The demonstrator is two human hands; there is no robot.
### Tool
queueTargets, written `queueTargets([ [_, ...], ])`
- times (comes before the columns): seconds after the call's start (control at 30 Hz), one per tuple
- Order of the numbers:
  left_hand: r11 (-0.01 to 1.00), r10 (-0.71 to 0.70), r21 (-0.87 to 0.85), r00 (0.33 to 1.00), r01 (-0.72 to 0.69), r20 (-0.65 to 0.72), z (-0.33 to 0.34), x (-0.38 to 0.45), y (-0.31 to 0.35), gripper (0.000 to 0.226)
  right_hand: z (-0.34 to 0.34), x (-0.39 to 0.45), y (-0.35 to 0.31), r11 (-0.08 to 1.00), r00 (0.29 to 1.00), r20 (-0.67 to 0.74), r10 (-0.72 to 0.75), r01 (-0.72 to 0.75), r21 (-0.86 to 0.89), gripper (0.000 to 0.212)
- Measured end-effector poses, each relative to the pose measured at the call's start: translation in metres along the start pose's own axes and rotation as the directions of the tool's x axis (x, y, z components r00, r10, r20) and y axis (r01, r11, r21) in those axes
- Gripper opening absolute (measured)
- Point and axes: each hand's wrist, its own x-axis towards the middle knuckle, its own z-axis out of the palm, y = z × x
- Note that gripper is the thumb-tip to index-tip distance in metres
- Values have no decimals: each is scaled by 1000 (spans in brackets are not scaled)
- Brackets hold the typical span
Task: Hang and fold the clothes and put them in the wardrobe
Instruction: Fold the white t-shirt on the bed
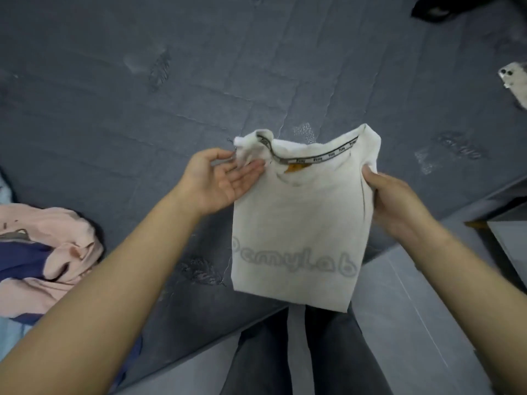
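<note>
The folded white shirt (299,223) hangs in the air above the edge of the grey bed (142,81), with its collar up and grey letters low on the front. The right hand (396,203) grips its right edge with curled fingers. The left hand (219,181) is flat, palm up, with straight fingers touching the left shoulder part. A pile of pink and blue clothes (48,258) lies on the left. A white phone (516,84) lies on the far right.

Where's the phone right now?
The phone lies at the far right edge of the head view on the grey bedspread, beyond the white T-shirt.
</note>
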Motion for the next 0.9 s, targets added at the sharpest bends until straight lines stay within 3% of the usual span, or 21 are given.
queueTargets([
  [0.07,1000,30,-6,997,-31,-66,-5,43,-12,22,-1,51,20,999,1000,-27,8,-9,-48,23],
  [0.13,965,150,245,963,-94,-223,-25,84,-34,12,-10,91,55,983,995,-39,88,-93,-158,27],
  [0.2,834,283,549,894,-50,-348,-56,104,-66,19,-26,108,96,950,982,-65,176,-186,-252,31],
  [0.23,783,307,622,873,-5,-380,-73,106,-83,28,-35,108,115,941,979,-81,185,-200,-273,27],
  [0.37,726,222,679,897,109,-382,-132,84,-149,32,-56,68,176,924,966,-160,205,-245,-295,30],
  [0.5,708,305,703,866,73,-397,-158,57,-186,19,-61,13,220,906,950,-151,273,-307,-292,34],
  [0.7,728,259,680,887,82,-383,-174,48,-193,22,-63,-14,242,924,941,-311,131,-230,-305,15],
  [0.8,671,276,739,903,64,-329,-182,52,-194,20,-62,-16,250,916,941,-287,177,-265,-302,21],
  [0.9,522,401,853,879,12,-258,-197,51,-195,16,-72,-19,258,898,942,-261,210,-292,-330,28],
])
